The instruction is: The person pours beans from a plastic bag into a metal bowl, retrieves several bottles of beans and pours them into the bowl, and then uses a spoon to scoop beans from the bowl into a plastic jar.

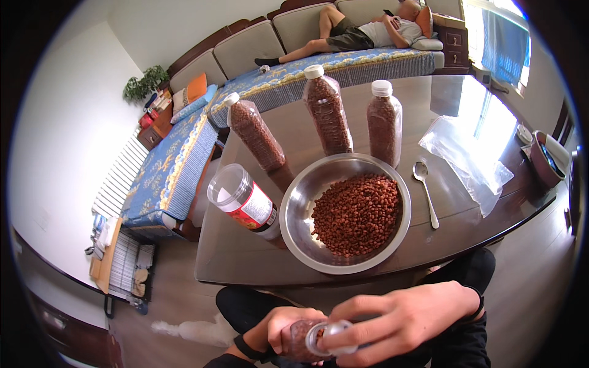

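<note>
Below the table edge, over my lap, my left hand grips a clear plastic bottle filled with brown pellets. My right hand is at the bottle's mouth, its fingers around a small translucent plastic piece; whether this is a cap or a funnel I cannot tell. Just beyond my hands, a stainless steel bowl on the table holds a heap of reddish-brown pellets. Three capped bottles of pellets, a left one, a middle one and a right one, stand behind it.
An open clear jar with a red label stands left of the bowl. To its right lie a metal spoon and a crumpled plastic bag. A person lies on the sofa. A white furry animal is on the floor at left.
</note>
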Motion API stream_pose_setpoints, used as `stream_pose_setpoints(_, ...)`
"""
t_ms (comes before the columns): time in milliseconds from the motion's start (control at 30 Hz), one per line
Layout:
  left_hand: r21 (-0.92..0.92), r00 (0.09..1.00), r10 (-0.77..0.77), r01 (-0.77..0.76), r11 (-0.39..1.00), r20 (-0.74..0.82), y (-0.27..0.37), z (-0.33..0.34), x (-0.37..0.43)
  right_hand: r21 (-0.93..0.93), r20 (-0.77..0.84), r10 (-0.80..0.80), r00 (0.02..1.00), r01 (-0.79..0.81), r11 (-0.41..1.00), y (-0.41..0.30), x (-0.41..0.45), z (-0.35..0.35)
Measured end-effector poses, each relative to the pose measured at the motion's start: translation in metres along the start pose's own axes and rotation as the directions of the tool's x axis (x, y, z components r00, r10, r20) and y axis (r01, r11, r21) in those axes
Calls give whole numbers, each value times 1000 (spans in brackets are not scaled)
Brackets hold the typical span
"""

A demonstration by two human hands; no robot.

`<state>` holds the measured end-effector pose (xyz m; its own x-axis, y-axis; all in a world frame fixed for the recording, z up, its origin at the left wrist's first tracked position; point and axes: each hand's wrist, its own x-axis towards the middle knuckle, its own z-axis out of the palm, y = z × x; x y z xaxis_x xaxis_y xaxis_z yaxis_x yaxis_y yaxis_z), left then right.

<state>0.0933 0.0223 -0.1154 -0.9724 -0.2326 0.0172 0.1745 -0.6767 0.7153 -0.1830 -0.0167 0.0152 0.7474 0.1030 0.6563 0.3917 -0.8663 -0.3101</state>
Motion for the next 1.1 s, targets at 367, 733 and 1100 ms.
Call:
stream_pose_setpoints(367, 482, 618, 416, -68, 874, -667, 61, 53, 5, -220, -482, 107, 870, -238, 946, -28, -48, -39)
stream_pose_setpoints(733, 489, 471, 658, 855, -174, -588, 128, 34, -7, -279, -687, 240, 686, -554, 784, -28, -61, -47)
stream_pose_setpoints(1100, 242, 613, 634, 782, -575, -472, 147, 33, 7, -322, -656, 333, 677, -650, 688, -17, -60, -44)
